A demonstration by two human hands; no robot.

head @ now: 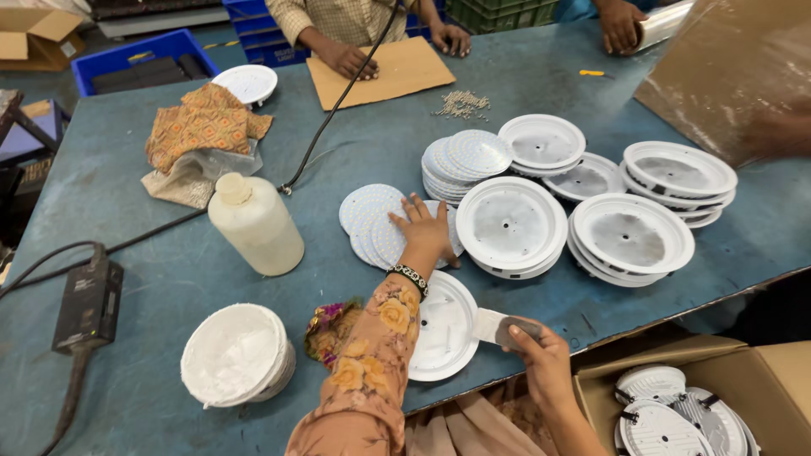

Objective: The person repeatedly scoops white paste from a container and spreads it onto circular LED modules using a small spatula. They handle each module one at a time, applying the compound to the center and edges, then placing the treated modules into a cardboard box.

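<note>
You see a white bottle (256, 223) on the blue table (127, 186). Behind the bottle lies a patterned cloth (201, 125); left of it, a black box (89, 306).

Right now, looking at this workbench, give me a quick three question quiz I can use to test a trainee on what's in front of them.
1. True or false: the left hand rests on a spread of thin round dotted discs.
2. What does the right hand hold? A) a pale flat scraper-like piece B) the plastic bottle C) a screwdriver
3. Fill in: the open cardboard box at the lower right holds more round white ____.

Key: 1 true; 2 A; 3 housings, the same sort as the white dish between the hands.
</note>
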